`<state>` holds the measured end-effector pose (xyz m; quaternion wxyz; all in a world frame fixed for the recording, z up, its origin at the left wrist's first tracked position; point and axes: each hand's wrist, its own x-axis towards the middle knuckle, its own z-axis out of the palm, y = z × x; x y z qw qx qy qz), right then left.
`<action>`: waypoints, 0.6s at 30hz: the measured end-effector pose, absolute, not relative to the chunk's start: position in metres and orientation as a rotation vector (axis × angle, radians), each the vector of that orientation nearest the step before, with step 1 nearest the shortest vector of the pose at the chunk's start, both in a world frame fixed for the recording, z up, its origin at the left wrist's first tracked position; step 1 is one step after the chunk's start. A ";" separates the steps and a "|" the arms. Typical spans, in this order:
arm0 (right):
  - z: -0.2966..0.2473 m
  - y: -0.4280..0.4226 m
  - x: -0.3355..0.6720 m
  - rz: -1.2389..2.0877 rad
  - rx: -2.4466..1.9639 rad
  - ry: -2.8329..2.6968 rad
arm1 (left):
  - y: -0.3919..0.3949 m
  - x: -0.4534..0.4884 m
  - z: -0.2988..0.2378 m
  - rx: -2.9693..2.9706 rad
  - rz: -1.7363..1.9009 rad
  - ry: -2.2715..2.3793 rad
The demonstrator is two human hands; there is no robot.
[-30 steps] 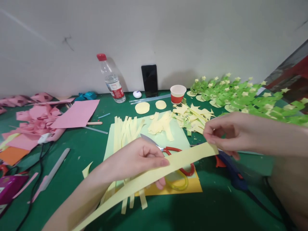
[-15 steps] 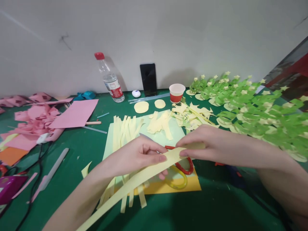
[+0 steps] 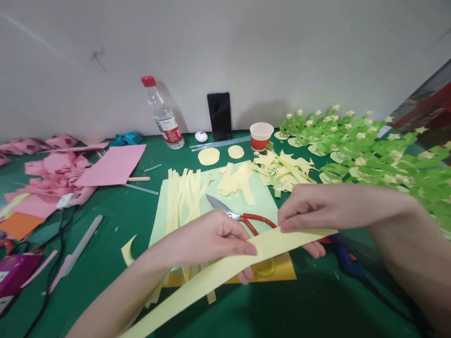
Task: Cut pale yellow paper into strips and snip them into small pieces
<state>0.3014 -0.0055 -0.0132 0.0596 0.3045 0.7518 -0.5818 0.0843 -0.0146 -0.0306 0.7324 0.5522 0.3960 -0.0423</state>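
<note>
A long pale yellow paper strip (image 3: 225, 271) runs slantwise from the bottom edge up to the right. My left hand (image 3: 225, 239) pinches it near the middle, thumb on top. Farther right, my right hand (image 3: 303, 211) grips the strip close to its upper end, which sticks out past the fingers. Beneath and behind the hands lie red-handled scissors (image 3: 259, 218) with the blades pointing up-left, and a yellow loop handle (image 3: 266, 270) partly hidden by the strip. They rest on a light green sheet (image 3: 160, 206) with several narrow yellow strips (image 3: 181, 192) and paper pieces (image 3: 237, 178).
Behind stand a water bottle (image 3: 167, 124), a phone (image 3: 220, 117) and a paper cup (image 3: 261, 136). Yellow star scraps (image 3: 282, 166) and rows of green paper trees (image 3: 369, 150) fill the right. Pink paper (image 3: 112, 164) lies left; a dark blue tool (image 3: 345, 258) with a cord lies right.
My right hand has moved right and slightly down along with the strip's end. My left hand has lowered and shifted right, so the scissors' blades and red handles show more.
</note>
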 end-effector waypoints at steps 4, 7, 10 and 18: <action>-0.008 0.002 0.321 -1.775 0.954 2.187 | -0.012 0.078 -0.029 1.119 -0.122 0.810; -0.005 0.007 0.334 -1.795 1.002 2.118 | -0.010 0.075 -0.028 1.110 -0.135 0.809; -0.002 0.006 0.342 -1.757 1.089 2.147 | -0.009 0.072 -0.027 1.130 -0.133 0.793; 0.000 0.004 0.351 -1.577 1.406 2.285 | -0.012 0.072 -0.022 1.275 -0.128 0.855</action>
